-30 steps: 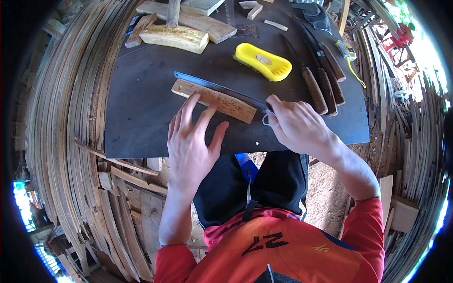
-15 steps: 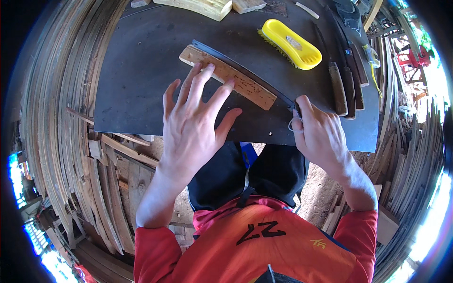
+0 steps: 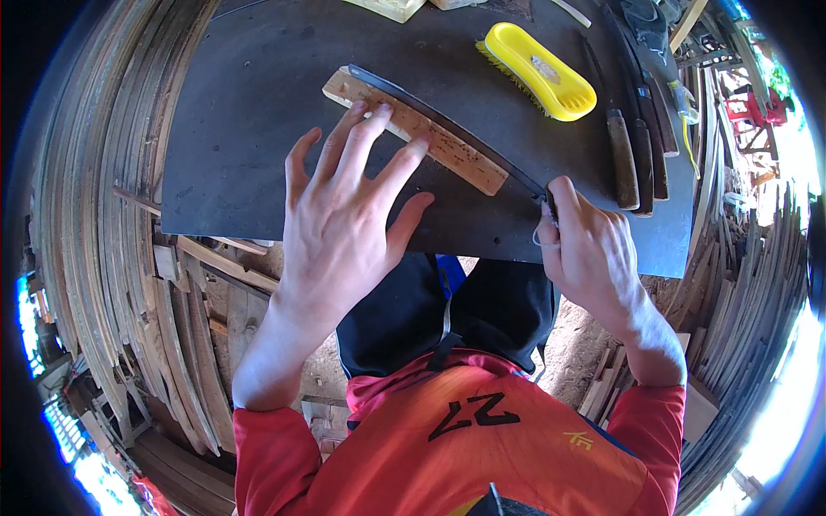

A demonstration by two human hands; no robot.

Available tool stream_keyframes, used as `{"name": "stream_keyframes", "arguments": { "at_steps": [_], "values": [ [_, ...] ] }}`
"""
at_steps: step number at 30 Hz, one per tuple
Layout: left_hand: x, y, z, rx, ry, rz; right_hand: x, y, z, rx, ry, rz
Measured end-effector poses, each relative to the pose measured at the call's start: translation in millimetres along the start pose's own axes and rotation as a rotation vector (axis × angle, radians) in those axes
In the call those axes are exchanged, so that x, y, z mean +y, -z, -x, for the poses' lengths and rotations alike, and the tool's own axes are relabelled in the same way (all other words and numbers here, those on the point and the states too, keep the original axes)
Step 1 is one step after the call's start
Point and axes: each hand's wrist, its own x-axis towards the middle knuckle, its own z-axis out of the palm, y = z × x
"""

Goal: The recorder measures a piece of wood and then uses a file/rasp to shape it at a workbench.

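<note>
A short strip of light brown wood (image 3: 465, 165) with small dark marks lies slantwise on the dark tabletop. The fingertips of my left hand (image 3: 337, 202) rest along its near edge, fingers spread, thumb held out to the side. My right hand (image 3: 589, 236) is closed round the handle end of a long, narrow dark metal tool (image 3: 447, 123); most of the handle is hidden in the fingers, and a pale loop of cord hangs by it. The tool runs along the strip's far edge, its tip overlapping the strip's far left end. Whether it is a file or a blade, I cannot tell.
A yellow scrubbing brush (image 3: 540, 73) lies beyond the strip. Several long tools with wooden handles (image 3: 623, 163) lie at the tabletop's right. Light wood blocks (image 3: 387, 7) sit at the far edge. Stacked wooden slats (image 3: 103, 172) stand on the left, more on the right.
The view has shifted slightly. My right hand and the tool have moved slightly right, and the tool's tip now overlaps the strip's end more. My left hand stays on the strip.
</note>
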Motion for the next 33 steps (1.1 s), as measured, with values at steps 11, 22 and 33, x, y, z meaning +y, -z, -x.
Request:
{"name": "stream_keyframes", "arguments": {
  "at_steps": [11, 22, 33],
  "values": [
    [-4.3, 8.2, -4.2, -0.060, -0.018, 0.032, -3.1, -1.9, -6.5, -0.035, -0.015, 0.055],
    [-6.3, 10.8, -6.5, -0.079, -0.012, 0.002, -11.9, 0.4, -5.0, 0.005, -0.030, 0.058],
    [-7.8, 16.5, -11.4, -0.126, -0.022, 0.007, -12.5, 4.8, -5.6, -0.003, -0.057, 0.061]
  ]
}}
